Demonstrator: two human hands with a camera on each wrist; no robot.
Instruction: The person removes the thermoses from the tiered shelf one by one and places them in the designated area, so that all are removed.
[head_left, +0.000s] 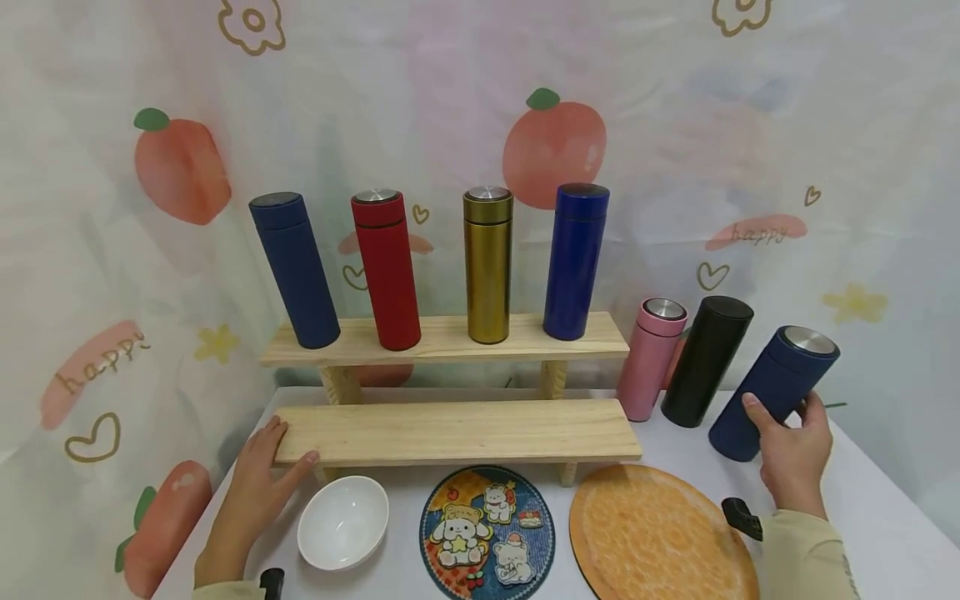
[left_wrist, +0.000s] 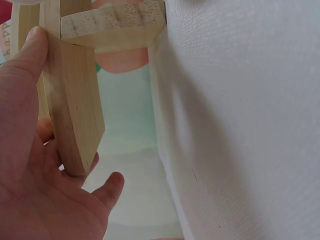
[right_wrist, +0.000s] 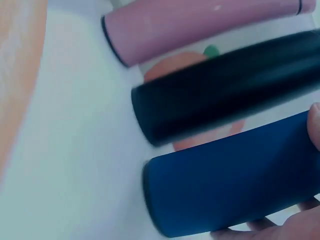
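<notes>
- Nearest, on the white table (head_left: 877, 500), sit a white bowl (head_left: 342, 522) with nothing in it, a round cartoon mat (head_left: 487, 533) and a round orange mat (head_left: 660, 537).
- The left hand (head_left: 251, 492) lies flat with straight fingers on the left end of the low wooden shelf (head_left: 457, 432). It is not grabbing anything.
- The right hand (head_left: 791, 454) is on the right side. Its fingers and thumb wrap around the dark blue bottle (head_left: 772, 392), which stands on the table with its silver lid on.
- Just left of that bottle stand a black bottle (head_left: 705, 360) and then a pink bottle (head_left: 651, 358). Both have lids on.
- Farther back, the high wooden shelf (head_left: 446, 337) holds four closed bottles in a row. From left to right they are a navy bottle (head_left: 295, 269), a red bottle (head_left: 386, 268), a gold bottle (head_left: 487, 264) and a bright blue bottle (head_left: 575, 261).
- Behind it all hangs a curtain (head_left: 750, 125) with peach pictures.
</notes>
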